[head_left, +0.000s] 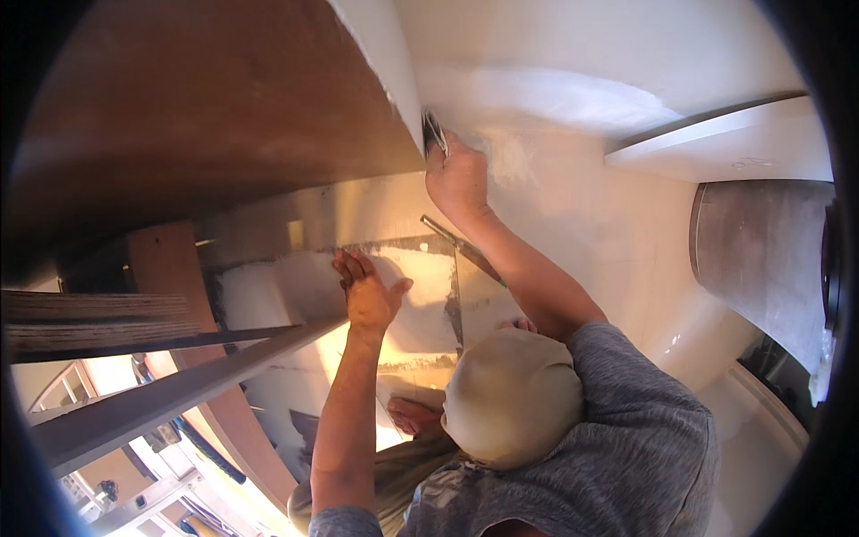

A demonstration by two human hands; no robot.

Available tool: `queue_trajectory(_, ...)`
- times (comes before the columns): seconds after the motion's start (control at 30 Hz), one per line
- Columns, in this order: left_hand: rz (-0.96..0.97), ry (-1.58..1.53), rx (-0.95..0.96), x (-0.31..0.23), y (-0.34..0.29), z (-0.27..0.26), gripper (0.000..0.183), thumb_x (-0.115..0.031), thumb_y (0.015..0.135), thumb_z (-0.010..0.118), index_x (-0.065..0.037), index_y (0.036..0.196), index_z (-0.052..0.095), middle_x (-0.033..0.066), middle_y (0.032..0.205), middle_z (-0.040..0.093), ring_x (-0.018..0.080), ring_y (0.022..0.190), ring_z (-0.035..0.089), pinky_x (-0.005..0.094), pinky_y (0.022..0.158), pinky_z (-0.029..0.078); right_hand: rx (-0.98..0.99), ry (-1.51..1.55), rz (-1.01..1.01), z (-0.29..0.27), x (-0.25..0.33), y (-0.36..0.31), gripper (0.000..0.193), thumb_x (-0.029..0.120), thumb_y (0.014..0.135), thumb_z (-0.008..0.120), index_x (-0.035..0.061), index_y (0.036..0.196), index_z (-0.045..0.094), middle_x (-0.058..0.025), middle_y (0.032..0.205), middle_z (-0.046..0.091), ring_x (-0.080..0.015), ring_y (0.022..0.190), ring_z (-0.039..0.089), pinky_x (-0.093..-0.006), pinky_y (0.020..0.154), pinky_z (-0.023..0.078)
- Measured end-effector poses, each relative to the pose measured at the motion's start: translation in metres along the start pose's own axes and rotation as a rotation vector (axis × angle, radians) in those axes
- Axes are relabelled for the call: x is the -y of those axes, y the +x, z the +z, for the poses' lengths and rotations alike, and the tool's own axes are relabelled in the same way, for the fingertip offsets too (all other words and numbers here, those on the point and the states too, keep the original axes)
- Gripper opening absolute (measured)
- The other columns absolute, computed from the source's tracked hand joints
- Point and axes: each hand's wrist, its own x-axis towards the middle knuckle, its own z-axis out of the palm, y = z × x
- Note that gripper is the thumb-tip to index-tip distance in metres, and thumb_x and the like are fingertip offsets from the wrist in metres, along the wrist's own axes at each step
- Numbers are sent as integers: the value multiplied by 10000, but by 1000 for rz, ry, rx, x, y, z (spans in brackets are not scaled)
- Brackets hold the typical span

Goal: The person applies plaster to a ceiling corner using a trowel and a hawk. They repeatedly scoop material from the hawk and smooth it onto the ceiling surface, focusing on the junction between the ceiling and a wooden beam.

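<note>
My right hand is closed around a small flat tool with a dark, shiny metal part. Its tip is at the pale wall, right beside the white edge of a large brown panel; the handle is hidden in my fist. My left hand is open and holds nothing, fingers stretched forward and thumb apart. It is over the sunlit floor patch; I cannot tell whether it touches anything. Under my right forearm lies a thin rod-like tool with a bit of green at its lower end.
At the left, a long narrow beam runs near my left forearm, with a brown board behind it. To the right are a white shelf and a grey-brown curved panel. My bare foot rests on the floor.
</note>
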Motion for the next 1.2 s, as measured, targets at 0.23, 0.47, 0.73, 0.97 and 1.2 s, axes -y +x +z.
queue_trajectory(0.23,21,-22,-1,-2,1,8,1275,-591,852,795,187,1590,106,436,1670,34,578,1571,65,604,1259,235,-34,-70,-73,-7,-4,8,250,56,939,649,-38,1160,717,-276,695,653,-431,626,682,-458,586,537)
queue_trajectory(0.47,-3,-11,37,-6,-3,4,1275,-597,866,780,187,1589,81,453,1656,53,609,1554,60,550,1292,192,-27,8,25,-10,9,-3,213,71,961,650,-29,1138,715,-269,731,670,-429,622,680,-432,589,533)
queue_trajectory(0.73,30,7,-21,-4,1,7,1254,-595,871,774,203,1576,113,467,1646,55,612,1549,88,546,1291,199,-5,30,-1,-9,-5,-4,205,46,943,640,-27,1124,704,-267,731,664,-442,633,678,-467,580,525)
queue_trajectory(0.97,26,-35,-66,12,-3,18,1247,-583,873,777,204,1576,113,464,1650,45,605,1556,55,547,1296,171,-55,69,-4,-19,29,-12,178,59,939,646,-43,1075,699,-267,698,650,-450,625,671,-487,568,519)
queue_trajectory(1.2,36,12,-125,10,-2,22,1256,-588,847,794,188,1585,139,443,1661,86,585,1560,123,606,1241,276,-24,85,-44,-19,23,-1,188,82,967,655,-53,1080,721,-259,679,650,-348,568,681,-407,560,511)
